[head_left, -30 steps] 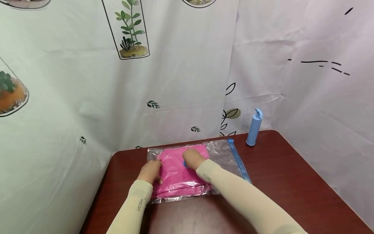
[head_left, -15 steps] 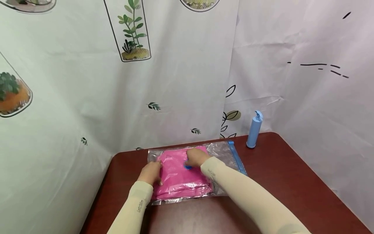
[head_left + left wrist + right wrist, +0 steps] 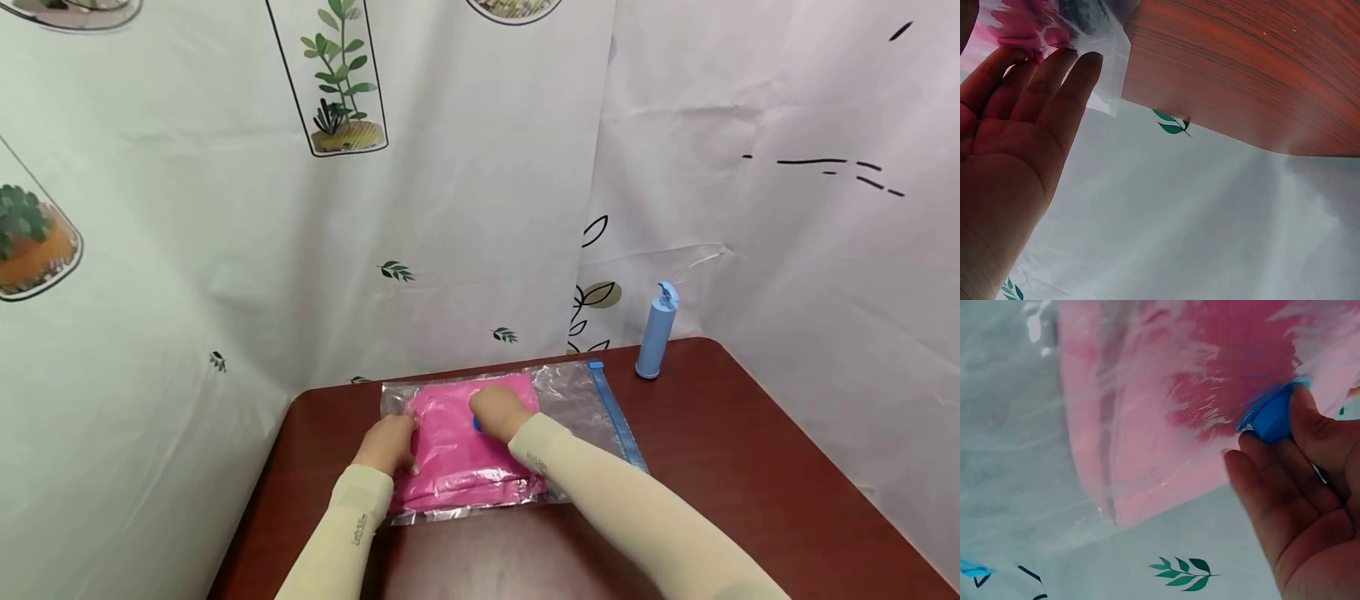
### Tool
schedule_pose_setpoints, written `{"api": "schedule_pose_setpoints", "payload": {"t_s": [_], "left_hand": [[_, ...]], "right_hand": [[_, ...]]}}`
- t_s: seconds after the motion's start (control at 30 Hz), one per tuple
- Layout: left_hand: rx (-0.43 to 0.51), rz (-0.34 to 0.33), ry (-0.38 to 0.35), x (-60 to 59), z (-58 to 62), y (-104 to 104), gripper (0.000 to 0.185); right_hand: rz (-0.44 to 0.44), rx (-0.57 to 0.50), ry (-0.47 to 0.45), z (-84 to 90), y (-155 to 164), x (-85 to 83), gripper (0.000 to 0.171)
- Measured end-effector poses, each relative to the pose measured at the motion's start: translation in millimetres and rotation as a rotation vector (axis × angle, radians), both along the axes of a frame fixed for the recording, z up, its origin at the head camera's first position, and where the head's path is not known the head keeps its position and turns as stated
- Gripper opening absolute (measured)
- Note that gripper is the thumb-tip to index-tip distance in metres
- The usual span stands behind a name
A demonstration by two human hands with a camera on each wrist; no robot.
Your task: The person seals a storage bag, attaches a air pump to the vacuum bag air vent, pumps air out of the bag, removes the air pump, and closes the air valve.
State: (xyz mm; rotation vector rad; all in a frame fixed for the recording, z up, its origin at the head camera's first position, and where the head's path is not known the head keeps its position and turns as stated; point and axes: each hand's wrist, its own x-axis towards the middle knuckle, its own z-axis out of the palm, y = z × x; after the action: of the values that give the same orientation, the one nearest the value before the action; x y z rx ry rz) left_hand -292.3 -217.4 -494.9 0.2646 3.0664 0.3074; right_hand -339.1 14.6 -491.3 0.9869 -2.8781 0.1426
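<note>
Two hands on clear bag (image 3: 577, 392) of pink cloth (image 3: 457, 454); left hand (image 3: 386, 443) flat, straight-fingered; right hand (image 3: 498, 411) pinching blue valve (image 3: 1272, 415)

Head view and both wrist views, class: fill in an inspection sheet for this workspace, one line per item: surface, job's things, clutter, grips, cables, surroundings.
Surface: dark red-brown wooden table, bare towards the right.
Job's things: clear plastic bag lying flat, with pink folded cloth inside, a blue zip strip along its right edge and a round blue valve on top.
Clutter: blue cylindrical pump standing upright at the back right, apart from the bag.
Grips: left hand rests flat, fingers straight, on the bag's left part; right hand pinches the valve.
Cables: nothing seen.
Surroundings: white plant-print curtain behind and on both sides.
</note>
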Motion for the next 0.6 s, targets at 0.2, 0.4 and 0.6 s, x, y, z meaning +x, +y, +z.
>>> {"api": "schedule_pose_setpoints", "payload": {"t_s": [0.2, 0.4, 0.6], "left_hand": [[0.007, -0.010, 0.001, 2.2, 5.5, 1, 0.074], [0.026, 0.005, -0.028, -2.3, -4.1, -3, 0.080], [0.017, -0.008, -0.013, -5.5, -14.7, -5, 0.078]], "right_hand": [[0.098, 0.011, -0.051, 5.4, 6, 0.9, 0.015], [-0.030, -0.117, -0.195, 1.0, 8, -5.1, 0.022], [-0.196, -0.119, -0.086, -18.0, 1, -3.3, 0.036]]}}
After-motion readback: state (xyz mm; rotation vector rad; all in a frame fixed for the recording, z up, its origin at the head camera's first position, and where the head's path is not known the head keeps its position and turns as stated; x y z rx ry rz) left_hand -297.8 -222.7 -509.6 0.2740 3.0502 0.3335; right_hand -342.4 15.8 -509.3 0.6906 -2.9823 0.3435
